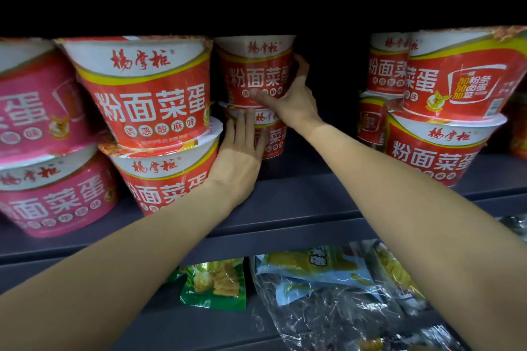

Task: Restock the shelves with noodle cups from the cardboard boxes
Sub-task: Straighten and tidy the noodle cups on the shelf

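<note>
- Noodle cups stand in stacks of two on the grey shelf (pixel 285 208); nearest are the pink stack (pixel 48 134) at left and red stacks beside it.
- Left hand (pixel 238 157), fingers straight, presses flat on the lower back cup (pixel 271 137).
- Right hand (pixel 293 97) grips the upper back cup (pixel 253 71), thumb in front, fingers behind it.
- Snack bags (pixel 313 279) lie on the shelf below.

Red noodle cups (pixel 148 91): eight. Pink noodle cups (pixel 37 105): two. Hands (pixel 239 159): two.
</note>
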Motion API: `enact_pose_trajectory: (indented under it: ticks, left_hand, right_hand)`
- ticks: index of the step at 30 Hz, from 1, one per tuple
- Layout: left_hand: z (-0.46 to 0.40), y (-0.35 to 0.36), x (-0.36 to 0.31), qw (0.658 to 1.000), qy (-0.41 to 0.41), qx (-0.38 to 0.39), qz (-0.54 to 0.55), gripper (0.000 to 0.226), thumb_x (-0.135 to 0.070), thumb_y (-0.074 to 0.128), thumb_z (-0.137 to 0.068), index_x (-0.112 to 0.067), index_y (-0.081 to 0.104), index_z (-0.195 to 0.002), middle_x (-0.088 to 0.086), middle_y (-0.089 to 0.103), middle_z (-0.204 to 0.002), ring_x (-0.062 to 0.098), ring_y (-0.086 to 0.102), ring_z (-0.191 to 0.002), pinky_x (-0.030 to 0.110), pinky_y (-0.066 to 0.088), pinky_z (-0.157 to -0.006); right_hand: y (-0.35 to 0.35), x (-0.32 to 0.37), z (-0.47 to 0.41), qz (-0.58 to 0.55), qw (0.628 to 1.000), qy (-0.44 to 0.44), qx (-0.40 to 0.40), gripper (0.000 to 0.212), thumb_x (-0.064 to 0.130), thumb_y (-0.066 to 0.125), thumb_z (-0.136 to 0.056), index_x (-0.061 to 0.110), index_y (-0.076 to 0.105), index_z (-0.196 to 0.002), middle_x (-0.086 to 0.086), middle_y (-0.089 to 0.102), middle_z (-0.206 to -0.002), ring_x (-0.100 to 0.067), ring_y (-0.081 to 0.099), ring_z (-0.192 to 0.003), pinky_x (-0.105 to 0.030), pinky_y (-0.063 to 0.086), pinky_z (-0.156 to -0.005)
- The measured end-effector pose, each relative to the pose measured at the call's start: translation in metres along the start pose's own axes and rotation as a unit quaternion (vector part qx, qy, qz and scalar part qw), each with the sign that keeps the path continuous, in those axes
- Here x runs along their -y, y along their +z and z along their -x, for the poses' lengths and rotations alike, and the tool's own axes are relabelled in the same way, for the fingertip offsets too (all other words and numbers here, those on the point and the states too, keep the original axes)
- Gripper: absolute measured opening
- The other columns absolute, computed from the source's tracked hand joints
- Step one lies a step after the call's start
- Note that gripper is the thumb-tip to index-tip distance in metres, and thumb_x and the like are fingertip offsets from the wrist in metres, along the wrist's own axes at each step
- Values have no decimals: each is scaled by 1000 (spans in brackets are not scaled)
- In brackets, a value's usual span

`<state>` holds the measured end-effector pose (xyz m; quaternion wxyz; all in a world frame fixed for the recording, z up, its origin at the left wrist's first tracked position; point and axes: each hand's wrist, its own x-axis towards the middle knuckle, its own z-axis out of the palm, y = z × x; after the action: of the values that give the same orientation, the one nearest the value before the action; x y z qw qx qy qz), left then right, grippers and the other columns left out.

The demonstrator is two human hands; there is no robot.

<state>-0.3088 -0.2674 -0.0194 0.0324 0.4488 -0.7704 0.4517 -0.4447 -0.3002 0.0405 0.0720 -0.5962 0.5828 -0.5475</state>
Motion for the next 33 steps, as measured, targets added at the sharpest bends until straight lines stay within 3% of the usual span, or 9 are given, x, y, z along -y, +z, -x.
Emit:
enact_pose_trajectory:
  ticks: [5, 10, 12, 15, 22, 26, 28, 30, 33]
  left_hand:
    - [1, -11, 2, 997, -11, 21, 70, 72, -30, 40, -94, -3, 3, -149, 32, 0, -152, 45, 7, -142, 49, 13, -116]
    - [9, -24, -12, 943, -83, 87, 311, 78, -26, 49, -90, -4, 3, -149, 24, 3, -155, 37, 14, -142, 40, 29, -110]
    - [4, -21, -17, 905, -101, 124, 393, 76, -21, 47, -93, -5, -1, -150, 23, -3, -156, 36, 8, -143, 40, 24, -112]
    - [-6, -15, -14, 887, -114, 141, 425, 75, -20, 46, -94, -4, -2, -150, 24, -5, -156, 35, 5, -144, 42, 19, -115]
    - [-10, -9, -7, 883, -134, 145, 427, 80, -20, 48, -93, -5, -7, -149, 24, -5, -155, 36, 3, -144, 42, 16, -117]
    - [-11, -13, -11, 869, -142, 161, 446, 82, -18, 49, -92, -7, -9, -150, 25, -12, -154, 37, -1, -144, 43, 17, -116]
    - [-8, -16, -11, 860, -151, 153, 462, 81, -18, 51, -91, -10, -3, -151, 23, -5, -155, 39, 8, -142, 43, 24, -114]
    - [-2, -27, -13, 857, -170, 114, 474, 70, -19, 52, -90, -9, 14, -149, 20, 17, -152, 39, 28, -133, 43, 35, -103]
    - [10, -54, -21, 838, -164, -6, 520, 50, -25, 54, -90, -11, 39, -136, 11, 49, -130, 32, 48, -117, 39, 42, -90]
  right_hand:
    - [1, -4, 3, -5, 1000, 5, 22, 106, 58, 71, -72, 21, 7, -149, -7, 38, -148, -28, 37, -136, -54, 31, -110]
    - [-12, -23, 24, 15, 1000, -8, 20, 62, 26, 60, -92, 18, 28, -145, -8, 38, -146, -21, 41, -130, -29, 35, -102]
    - [-14, -29, 33, 51, 995, -19, 82, 64, 15, 55, -94, 20, 23, -149, -5, 28, -154, -19, 32, -138, -26, 28, -107]
    - [-14, -30, 40, 99, 986, -23, 131, 74, 10, 53, -94, 25, 11, -152, -1, 4, -161, -18, 13, -146, -27, 19, -112]
    - [0, -23, 43, 156, 978, -21, 137, 81, 12, 54, -92, 26, 3, -152, 0, -7, -161, -25, 26, -142, -34, 33, -108]
    - [2, -20, 43, 208, 965, -14, 159, 84, 26, 54, -95, 25, -7, -152, -2, -13, -160, -25, 15, -146, -47, 24, -115]
    - [-7, -14, 49, 186, 971, -19, 150, 84, 23, 54, -94, 24, -6, -153, -3, -10, -160, -23, 8, -147, -48, 21, -117]
    - [-27, -5, 64, 141, 982, -41, 116, 81, 11, 52, -92, 20, 1, -153, -5, 2, -161, -20, 12, -146, -41, 22, -117]
    - [-71, 6, 102, 64, 996, -29, 55, 73, 2, 52, -91, 26, 18, -151, -4, 35, -150, -17, 43, -130, -29, 39, -104]
